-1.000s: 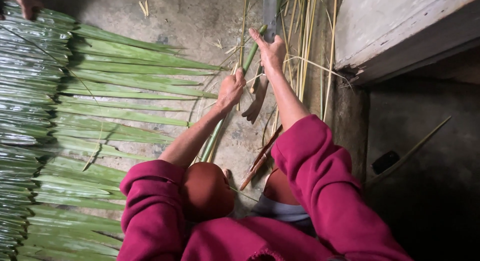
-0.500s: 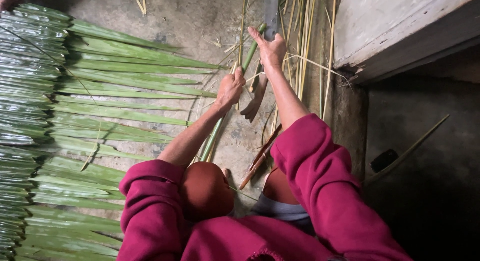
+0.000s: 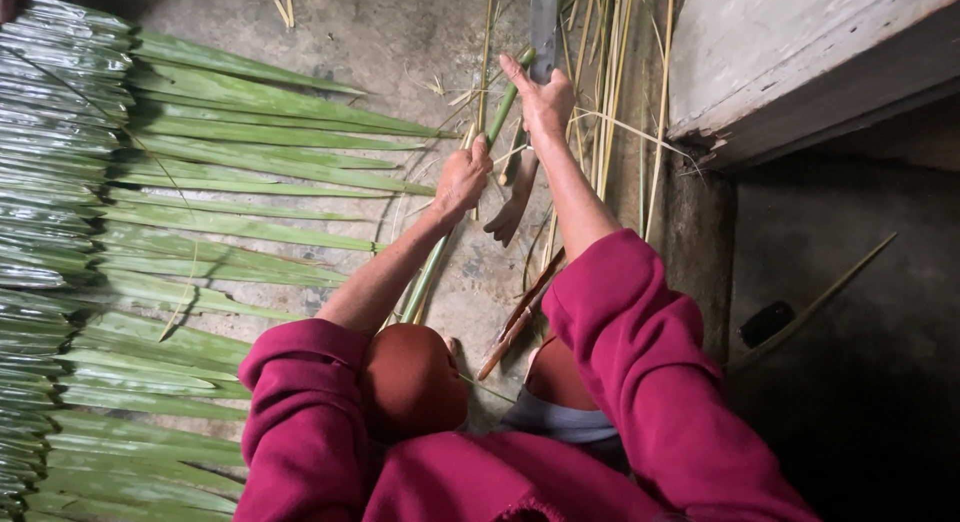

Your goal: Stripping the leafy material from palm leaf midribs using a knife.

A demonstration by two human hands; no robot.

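Left hand (image 3: 462, 178): fingers curled shut around a green leaf midrib (image 3: 470, 187), knuckles up, gripping it about midway along its visible length; the grip looks meant to pin the stalk steady against the floor. The midrib runs diagonally from near the bent knee (image 3: 410, 382) up past the fist, its cut green tip showing just beyond, near the right hand. Right hand (image 3: 543, 102): fingers mostly extended and close together, thumb stuck out to the left, palm laid against a dark flat blade-like tool (image 3: 543, 27) that stands upright from the top edge; whether the fingers actually clasp it, cannot tell, as the contact side is hidden. A brownish curved piece (image 3: 514, 204), possibly a handle or a dry sheath, hangs just below that wrist, between the two forearms. Both hands sit close together, so the stalk end lies right beside the tool. Outward: thin pale stripped ribs (image 3: 610, 92) lie bundled upright to the right of the hands, against a weathered wooden beam (image 3: 800, 62). To the left, long green palm leaflets (image 3: 250, 162) are laid side by side in overlapping rows on the concrete floor (image 3: 400, 32), tips pointing toward the hands. Both arms wear magenta sleeves (image 3: 640, 362). A small dark object (image 3: 768, 322) lies in the shadow at right.
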